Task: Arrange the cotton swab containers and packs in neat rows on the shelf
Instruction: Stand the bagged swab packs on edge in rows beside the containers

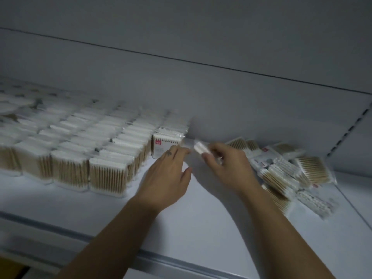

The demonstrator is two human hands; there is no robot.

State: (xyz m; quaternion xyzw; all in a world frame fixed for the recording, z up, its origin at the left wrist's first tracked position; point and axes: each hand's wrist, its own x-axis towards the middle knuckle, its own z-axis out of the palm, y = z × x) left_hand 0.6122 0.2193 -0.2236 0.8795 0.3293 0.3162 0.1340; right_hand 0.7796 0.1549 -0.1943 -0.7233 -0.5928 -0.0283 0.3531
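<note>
1. A white shelf [201, 218] fills the lower half of the frame. A grey back panel [201, 93] rises behind it, and a slotted upright [346, 135] runs along the right edge.
2. The rows of packs [80, 150] take up the left half of the frame. The clear cotton swab packs stand upright, close side by side, with white tips on top and wooden sticks below. The rows run from the front toward the back panel, and those farther back are blurred.
3. At the right end of those rows, near the centre of the frame, stands a labelled pack [165, 142] with a small red tag on its face.
4. The left hand [169, 174] reaches in from the bottom centre, palm down, fingers straight and loosely spread, holding nothing. Its fingertips lie at the lower front of the labelled pack. The blur hides whether they touch it.
5. The right hand [225, 168] sits just right of centre with its fingers curled. It pinches a small held pack [199, 147] between thumb and fingers, above the shelf and just right of the labelled pack. Blur smears the detail.
6. The loose pile [285, 174] lies at the right of the frame. These swab packs lie flat and overlap at odd angles, well apart from the rows.
7. A pale front rail [181, 260] runs along the shelf's near edge, across the bottom of the frame.
</note>
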